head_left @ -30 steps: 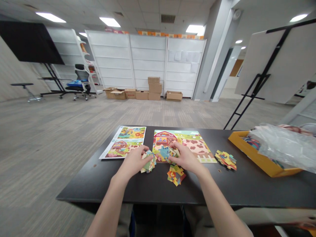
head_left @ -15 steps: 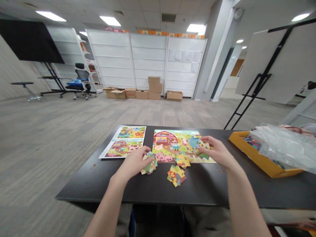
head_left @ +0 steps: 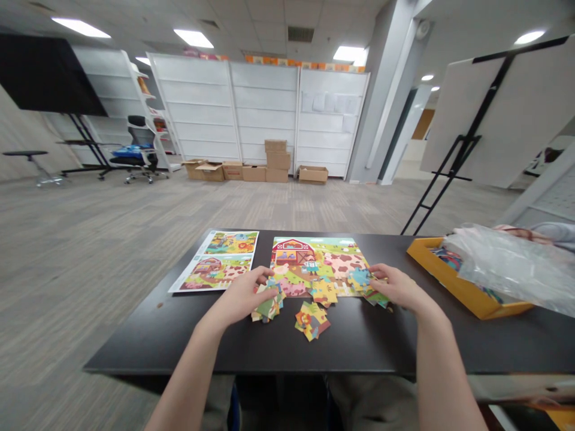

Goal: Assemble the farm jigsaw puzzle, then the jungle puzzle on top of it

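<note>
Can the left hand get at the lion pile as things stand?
Probably yes: the lion pile lies uncovered near the left hand, with only table between it and the pieces at that hand, though those may need leaving first.

Head camera, worn, one view. Viewpoint: was set above the near edge of the black table [head_left: 188, 350] and was directed forward and down across it. Range: the table was taken from close by, its right end being cropped. The left hand [head_left: 242, 296] and right hand [head_left: 398, 288] were seen from above and behind, over the table. Beyond the table, carpeted floor [head_left: 251, 206] and white shelving [head_left: 265, 108] were included at a remove. Beyond its right side, a white board [head_left: 521, 120] was cut by the frame.
</note>
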### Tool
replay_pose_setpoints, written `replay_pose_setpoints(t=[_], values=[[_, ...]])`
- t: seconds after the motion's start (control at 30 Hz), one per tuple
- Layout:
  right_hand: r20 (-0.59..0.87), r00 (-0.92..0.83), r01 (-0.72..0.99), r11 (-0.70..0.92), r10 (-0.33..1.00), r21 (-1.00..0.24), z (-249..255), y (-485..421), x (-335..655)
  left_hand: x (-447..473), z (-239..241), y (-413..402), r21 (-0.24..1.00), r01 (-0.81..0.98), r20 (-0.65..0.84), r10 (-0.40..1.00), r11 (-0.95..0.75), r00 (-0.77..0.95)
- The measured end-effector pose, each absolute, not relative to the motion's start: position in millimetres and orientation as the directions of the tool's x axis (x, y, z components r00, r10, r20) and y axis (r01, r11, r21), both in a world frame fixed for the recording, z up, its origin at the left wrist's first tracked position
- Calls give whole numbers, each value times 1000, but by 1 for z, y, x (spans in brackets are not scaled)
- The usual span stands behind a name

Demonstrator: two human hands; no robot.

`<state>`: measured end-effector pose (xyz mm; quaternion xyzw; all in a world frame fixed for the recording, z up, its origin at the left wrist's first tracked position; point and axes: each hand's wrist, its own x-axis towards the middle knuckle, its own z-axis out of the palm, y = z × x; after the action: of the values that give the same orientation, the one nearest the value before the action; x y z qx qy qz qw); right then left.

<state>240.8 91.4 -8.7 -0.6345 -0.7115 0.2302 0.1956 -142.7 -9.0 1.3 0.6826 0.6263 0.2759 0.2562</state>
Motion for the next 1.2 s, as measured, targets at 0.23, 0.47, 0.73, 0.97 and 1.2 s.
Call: replay_pose_setpoints(t=[0.23, 0.47, 0.73, 0.97, 1.2], values=[[89, -83, 921, 111, 993, -373, 1, 85, 237, -141, 2, -10, 691, 716, 77, 995, -100, 65], [169, -411, 796, 443, 896, -413, 14, 64, 169, -136, 10, -13, 683, 720, 87, 992, -124, 89], [20, -482, 824, 461, 876, -330, 4, 49, 124, -135, 12, -14, 673, 724, 69, 987, -151, 143], [45, -443, 805, 419, 896, -421, 1, 53, 124, -134, 11, -14, 673, 721, 87, 986, -163, 142], [90, -389, 771, 377, 917, -513, 1, 58, 131, -134, 10, -14, 673, 724, 81, 988, -153, 134]])
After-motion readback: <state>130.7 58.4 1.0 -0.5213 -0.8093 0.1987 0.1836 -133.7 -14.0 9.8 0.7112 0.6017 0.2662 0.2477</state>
